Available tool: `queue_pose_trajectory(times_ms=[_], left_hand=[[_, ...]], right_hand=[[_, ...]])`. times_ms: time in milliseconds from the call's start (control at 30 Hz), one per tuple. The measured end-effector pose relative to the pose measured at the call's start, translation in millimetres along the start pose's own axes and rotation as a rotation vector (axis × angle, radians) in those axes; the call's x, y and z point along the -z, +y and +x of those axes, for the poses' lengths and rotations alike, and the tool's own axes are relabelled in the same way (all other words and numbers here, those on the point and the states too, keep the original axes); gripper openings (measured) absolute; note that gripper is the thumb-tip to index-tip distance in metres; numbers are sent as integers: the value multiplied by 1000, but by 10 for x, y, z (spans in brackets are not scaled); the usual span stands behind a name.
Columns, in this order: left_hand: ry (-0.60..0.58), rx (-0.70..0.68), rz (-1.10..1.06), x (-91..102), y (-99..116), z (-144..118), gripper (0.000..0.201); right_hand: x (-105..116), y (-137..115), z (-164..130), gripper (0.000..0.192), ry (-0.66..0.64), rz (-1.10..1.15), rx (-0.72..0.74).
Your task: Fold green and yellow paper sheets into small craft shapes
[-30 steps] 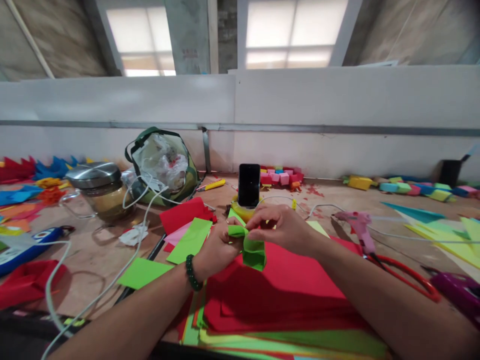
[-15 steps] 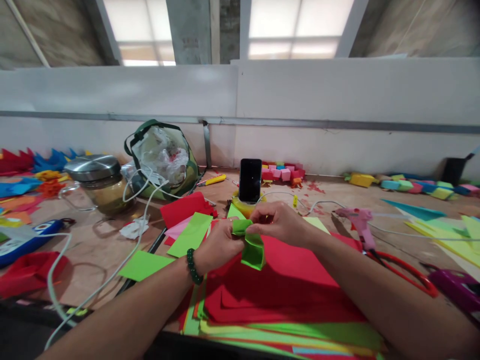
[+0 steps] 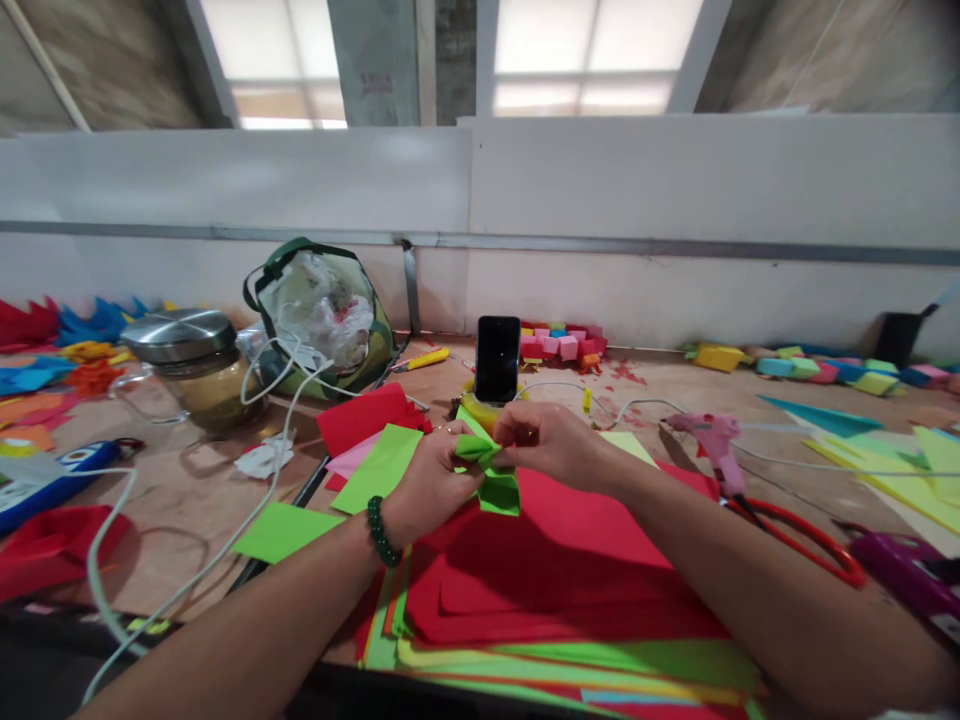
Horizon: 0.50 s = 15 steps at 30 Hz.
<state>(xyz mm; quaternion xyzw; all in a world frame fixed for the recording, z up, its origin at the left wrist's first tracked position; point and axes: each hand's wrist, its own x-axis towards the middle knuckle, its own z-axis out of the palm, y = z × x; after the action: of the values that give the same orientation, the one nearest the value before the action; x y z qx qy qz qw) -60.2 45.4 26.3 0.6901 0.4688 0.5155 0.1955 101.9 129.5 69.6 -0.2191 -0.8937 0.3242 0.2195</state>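
Observation:
Both my hands hold a small folded piece of green paper (image 3: 495, 485) above a stack of red and green paper sheets (image 3: 570, 580). My left hand (image 3: 431, 485), with a dark green bead bracelet at the wrist, grips the paper's left side. My right hand (image 3: 551, 445) pinches its upper edge from the right. The paper's lower part hangs between the two hands.
A black phone (image 3: 497, 358) stands upright just beyond my hands. A pink glue gun (image 3: 712, 440) and red-handled scissors (image 3: 802, 540) lie to the right. A lidded glass jar (image 3: 191, 365), a green bag (image 3: 322, 315), white cables (image 3: 225, 540) and loose coloured paper lie to the left.
The green paper has been squeezed smaller and folded tighter between my hands. Both hands have shifted slightly up and away from me.

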Motion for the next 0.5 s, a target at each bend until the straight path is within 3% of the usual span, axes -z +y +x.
queue_pose_trajectory(times_ms=[167, 300, 400, 500], left_hand=[[-12, 122, -138, 24, 13, 28, 9], [9, 198, -215, 48, 0, 48, 7], [30, 205, -243, 49, -6, 51, 10], [41, 159, -204, 38, 1, 44, 11]], right_hand=[[62, -65, -36, 23, 88, -99, 64], [110, -224, -142, 22, 19, -341, 220], [65, -270, -184, 9, 65, -518, 268], [-14, -252, -184, 14, 97, -559, 311]])
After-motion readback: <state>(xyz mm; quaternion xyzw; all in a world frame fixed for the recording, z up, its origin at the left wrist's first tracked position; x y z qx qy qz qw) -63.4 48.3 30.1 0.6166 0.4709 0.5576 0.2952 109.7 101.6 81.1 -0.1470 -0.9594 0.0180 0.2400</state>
